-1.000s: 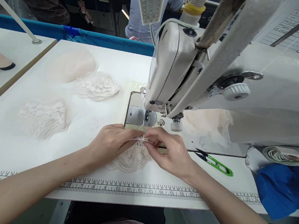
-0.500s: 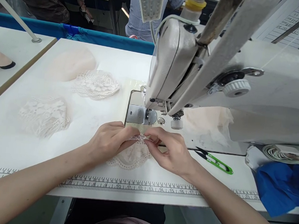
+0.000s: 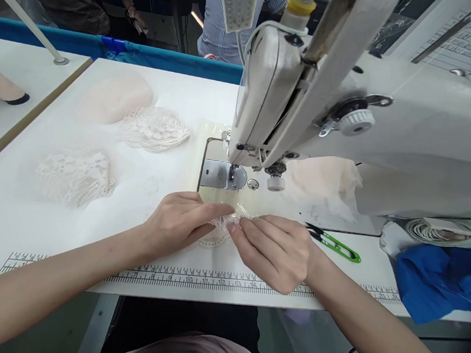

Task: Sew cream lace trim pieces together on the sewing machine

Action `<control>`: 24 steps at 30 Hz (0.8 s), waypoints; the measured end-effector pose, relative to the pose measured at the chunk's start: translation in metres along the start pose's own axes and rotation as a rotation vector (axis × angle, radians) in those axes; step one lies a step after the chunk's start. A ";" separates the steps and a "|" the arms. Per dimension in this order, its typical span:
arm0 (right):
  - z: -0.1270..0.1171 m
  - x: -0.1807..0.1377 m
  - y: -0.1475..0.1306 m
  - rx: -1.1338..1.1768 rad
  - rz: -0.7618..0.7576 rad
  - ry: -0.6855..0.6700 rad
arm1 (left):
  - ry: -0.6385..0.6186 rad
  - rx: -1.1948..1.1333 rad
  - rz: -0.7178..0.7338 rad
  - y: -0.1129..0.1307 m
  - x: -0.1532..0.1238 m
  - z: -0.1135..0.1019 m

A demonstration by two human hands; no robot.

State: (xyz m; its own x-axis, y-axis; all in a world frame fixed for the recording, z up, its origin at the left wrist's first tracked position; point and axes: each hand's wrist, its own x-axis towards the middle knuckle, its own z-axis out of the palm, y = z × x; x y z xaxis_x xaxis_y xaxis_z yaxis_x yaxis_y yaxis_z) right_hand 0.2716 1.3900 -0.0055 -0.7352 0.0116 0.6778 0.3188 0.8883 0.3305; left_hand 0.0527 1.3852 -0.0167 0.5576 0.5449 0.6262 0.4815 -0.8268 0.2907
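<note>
A small piece of white lace [image 3: 215, 239] hangs between my hands at the front of the sewing machine [image 3: 262, 91]. My left hand [image 3: 183, 218] pinches its left side between thumb and fingers. On its right side my right hand [image 3: 273, 247] is closed, fingertips and thumb together on the lace edge. Both hands are just in front of the metal needle plate [image 3: 219, 175], apart from the needle. Part of the lace is hidden behind the fingers.
Lace pieces [image 3: 155, 129] and another lace bundle [image 3: 76, 177] lie left, near a sheer pale cloth [image 3: 115, 96]. Green thread snips [image 3: 336, 245] rest right of my right hand. Blue cloth [image 3: 439, 279] lies at the right edge. A ruler strip [image 3: 207, 279] runs along the front.
My right hand has turned over, its back now facing up and its fingers more closed. The lace is bunched closer between the hands, with less of it hanging in view.
</note>
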 end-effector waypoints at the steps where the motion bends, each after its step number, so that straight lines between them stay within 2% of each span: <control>1: -0.005 0.003 -0.001 0.005 -0.009 -0.005 | 0.004 -0.013 -0.007 0.004 0.001 -0.003; 3: -0.018 0.011 -0.002 0.102 0.085 -0.065 | -0.032 -0.078 -0.105 0.013 0.004 -0.010; 7: -0.038 0.026 0.000 0.568 0.620 -0.346 | -0.306 -0.336 -0.492 0.025 0.015 -0.024; 9: -0.032 0.026 0.003 0.733 0.829 -0.432 | -0.406 -0.328 -0.587 0.021 0.019 -0.022; 11: -0.013 0.020 0.007 0.751 0.937 -0.451 | -0.446 -0.173 -0.609 0.011 0.020 -0.013; 14: 0.020 0.005 0.011 0.643 0.993 -0.446 | -0.401 0.125 -0.552 -0.005 0.016 0.004; 16: 0.034 -0.002 0.012 0.544 1.013 -0.470 | -0.303 0.282 -0.417 -0.011 0.011 0.010; 20: 0.041 -0.004 0.011 0.423 1.071 -0.526 | -0.117 0.501 -0.025 -0.008 0.002 0.012; 22: 0.040 -0.002 0.012 0.407 1.089 -0.524 | -0.115 0.561 0.082 -0.002 -0.001 0.011; 24: 0.038 -0.003 0.016 0.394 1.086 -0.527 | -0.163 0.581 0.100 0.003 -0.005 0.011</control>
State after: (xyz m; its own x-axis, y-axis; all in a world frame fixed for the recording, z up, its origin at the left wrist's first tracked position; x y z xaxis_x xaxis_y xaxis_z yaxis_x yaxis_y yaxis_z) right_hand 0.2559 1.4214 -0.0279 -0.3848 0.9171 0.1038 0.7726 0.3816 -0.5075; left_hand 0.0588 1.3815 -0.0268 0.6935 0.5205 0.4981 0.6858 -0.6889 -0.2348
